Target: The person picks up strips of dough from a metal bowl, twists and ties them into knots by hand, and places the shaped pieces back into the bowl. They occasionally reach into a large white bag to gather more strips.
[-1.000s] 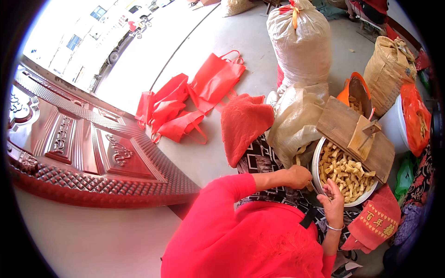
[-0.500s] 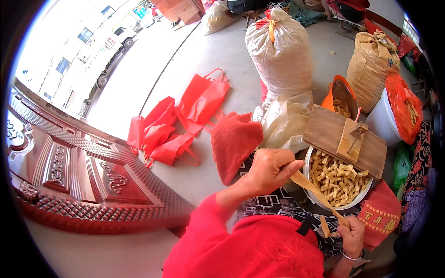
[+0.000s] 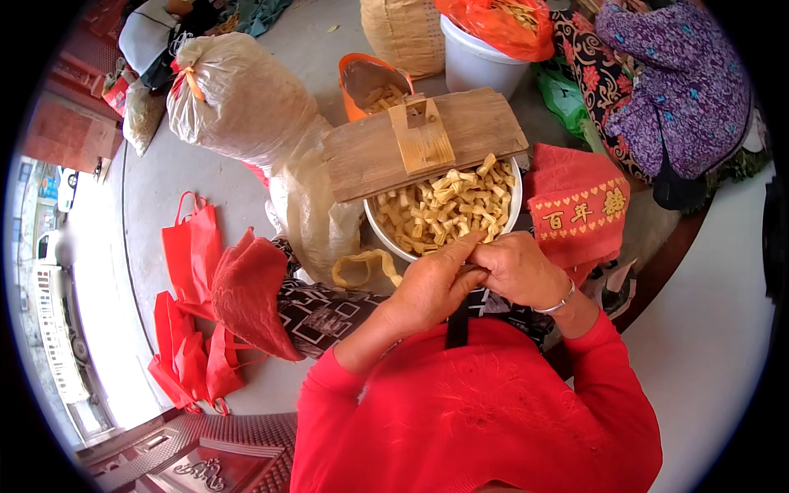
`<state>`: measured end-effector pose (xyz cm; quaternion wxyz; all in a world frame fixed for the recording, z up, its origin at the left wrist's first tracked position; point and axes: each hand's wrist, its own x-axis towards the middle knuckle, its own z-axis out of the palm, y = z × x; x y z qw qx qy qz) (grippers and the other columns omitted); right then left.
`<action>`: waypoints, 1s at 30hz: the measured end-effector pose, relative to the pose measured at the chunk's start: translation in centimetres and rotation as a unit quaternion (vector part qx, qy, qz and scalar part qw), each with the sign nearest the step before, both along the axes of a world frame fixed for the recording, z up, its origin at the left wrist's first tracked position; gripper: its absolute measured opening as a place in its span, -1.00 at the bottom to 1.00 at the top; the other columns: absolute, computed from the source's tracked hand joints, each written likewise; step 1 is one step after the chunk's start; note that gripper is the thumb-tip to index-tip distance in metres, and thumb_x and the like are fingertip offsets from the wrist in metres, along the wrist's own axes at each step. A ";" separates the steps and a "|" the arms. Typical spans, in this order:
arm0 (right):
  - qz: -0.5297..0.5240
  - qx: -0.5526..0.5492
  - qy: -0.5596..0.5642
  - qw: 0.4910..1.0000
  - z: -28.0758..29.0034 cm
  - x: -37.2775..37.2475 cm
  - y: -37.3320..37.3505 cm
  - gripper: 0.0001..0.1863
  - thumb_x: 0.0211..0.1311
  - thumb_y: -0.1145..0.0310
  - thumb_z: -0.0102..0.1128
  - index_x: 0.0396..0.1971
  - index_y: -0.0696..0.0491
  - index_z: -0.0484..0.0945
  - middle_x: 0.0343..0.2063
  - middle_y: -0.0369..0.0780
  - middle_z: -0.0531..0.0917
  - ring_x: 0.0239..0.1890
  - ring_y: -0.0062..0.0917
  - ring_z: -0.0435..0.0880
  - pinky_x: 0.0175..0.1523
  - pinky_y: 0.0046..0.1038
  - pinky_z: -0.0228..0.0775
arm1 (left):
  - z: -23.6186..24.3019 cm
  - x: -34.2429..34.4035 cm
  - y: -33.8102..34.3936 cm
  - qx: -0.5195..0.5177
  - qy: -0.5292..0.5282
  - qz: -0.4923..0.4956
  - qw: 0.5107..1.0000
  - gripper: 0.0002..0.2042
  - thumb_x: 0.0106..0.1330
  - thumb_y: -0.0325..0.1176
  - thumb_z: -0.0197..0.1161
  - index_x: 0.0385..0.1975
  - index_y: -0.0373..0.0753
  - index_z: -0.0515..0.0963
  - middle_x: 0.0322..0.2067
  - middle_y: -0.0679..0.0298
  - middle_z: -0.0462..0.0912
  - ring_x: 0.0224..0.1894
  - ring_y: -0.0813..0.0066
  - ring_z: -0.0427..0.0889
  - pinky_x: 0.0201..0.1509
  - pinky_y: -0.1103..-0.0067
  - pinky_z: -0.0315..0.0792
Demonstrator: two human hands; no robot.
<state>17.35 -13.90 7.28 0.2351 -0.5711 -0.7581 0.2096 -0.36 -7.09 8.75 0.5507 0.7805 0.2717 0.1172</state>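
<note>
- Grey concrete floor (image 3: 164, 172) spreads behind the white basin (image 3: 516, 215) of pale knotted strips (image 3: 444, 209).
- We have brought both hands together just below the basin's near rim, where a second ago they worked apart.
- Left hand (image 3: 431, 283) and right hand (image 3: 518, 267) pinch a strip, mostly hidden: another knot seems underway.
- One loose strip (image 3: 362, 264) lies left of the basin.

red bags (image 3: 191, 255), tied sack (image 3: 242, 94), white bucket (image 3: 477, 66)

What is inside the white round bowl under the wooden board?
The white round bowl holds pale yellow knotted strips. The wooden board lying across its far rim hides whatever lies beneath it.
</note>
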 end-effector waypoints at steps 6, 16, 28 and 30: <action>-0.037 -0.093 0.099 0.990 -0.1 3.7 -2.3 -0.85 0.18 0.36 0.23 -0.43 0.13 0.52 -0.59 -0.13 0.52 -0.53 -0.23 0.55 -0.45 -0.34 0.34 | -3.7 -2.5 1.0 0.029 0.024 0.008 0.999 -0.83 0.34 -0.36 0.14 -0.19 -0.28 0.57 -0.48 -0.03 0.57 -0.42 0.05 0.60 -0.33 0.40 0.44; -0.025 -0.078 0.085 0.993 -0.9 3.7 -2.7 -0.80 0.16 0.30 0.23 -0.40 0.13 0.51 -0.58 -0.15 0.51 -0.50 -0.24 0.55 -0.42 -0.33 0.34 | -5.0 -6.5 1.7 -0.027 0.033 0.083 0.996 -0.84 0.37 -0.46 0.11 -0.21 -0.43 0.54 -0.46 0.25 0.54 -0.41 0.56 0.44 -0.28 0.63 0.37; -0.016 0.012 -0.012 1.000 -1.1 2.0 -1.4 -0.79 0.21 0.32 0.15 -0.52 0.09 0.39 -0.59 -0.15 0.52 -0.51 -0.17 0.55 -0.44 -0.22 0.33 | -3.0 -0.1 1.1 0.246 -0.014 -0.072 0.966 -0.57 0.20 -0.47 0.19 0.11 -0.32 0.40 -0.12 0.10 0.57 -0.06 0.17 0.54 0.06 0.37 0.38; -0.045 0.025 -0.003 0.999 -0.9 2.1 -1.0 -0.80 0.22 0.30 0.15 -0.50 0.08 0.42 -0.60 -0.15 0.51 -0.51 -0.17 0.55 -0.44 -0.23 0.34 | -4.7 0.9 1.2 0.032 0.024 -0.079 0.996 -0.68 0.30 -0.44 0.13 0.05 -0.33 0.42 -0.32 0.23 0.55 -0.27 0.38 0.55 -0.14 0.49 0.43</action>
